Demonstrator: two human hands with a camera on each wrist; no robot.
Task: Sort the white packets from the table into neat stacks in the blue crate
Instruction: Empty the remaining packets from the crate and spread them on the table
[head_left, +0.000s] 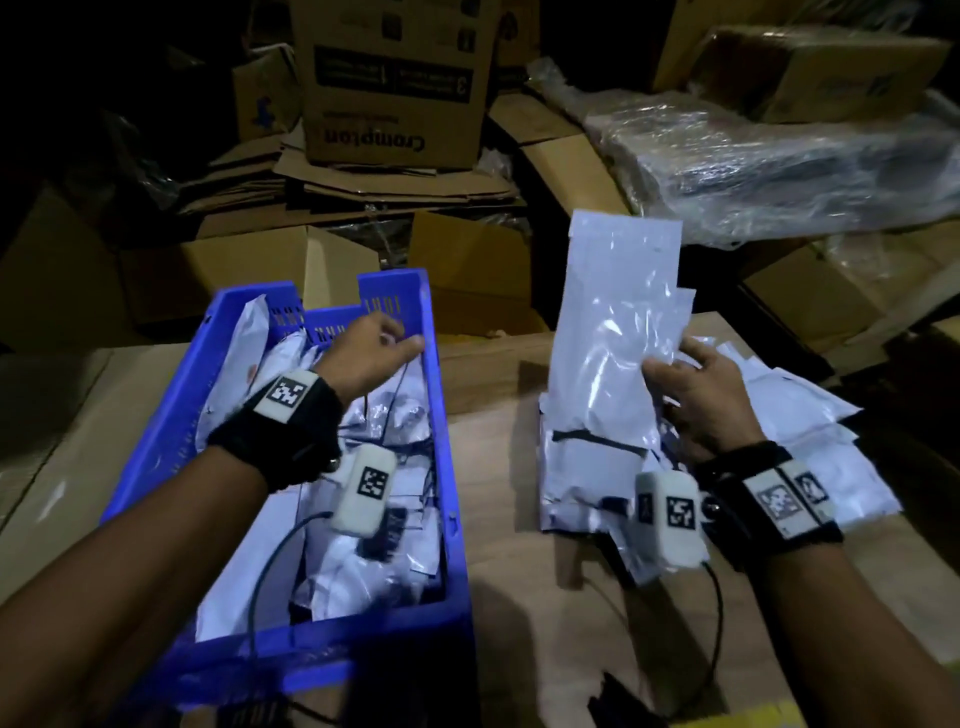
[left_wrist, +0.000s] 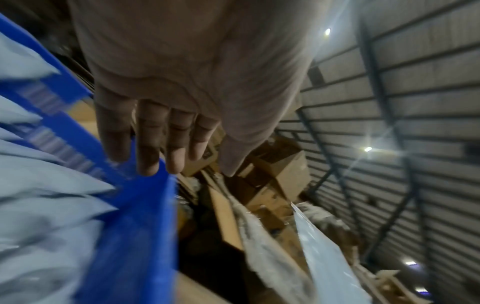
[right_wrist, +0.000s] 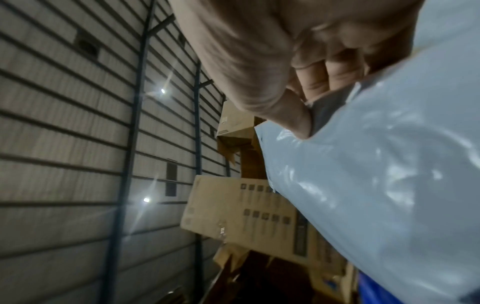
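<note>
We see a blue crate (head_left: 447, 467) on the table, and it is full of shiny white packets (head_left: 374, 561) that lie in a messy heap, with some leaning on its far end. One long white packet (head_left: 618, 332) stands up in the air, just to the right of the crate. Under it and beside it, more white packets (head_left: 810, 467) lie in a loose pile on the table.
</note>
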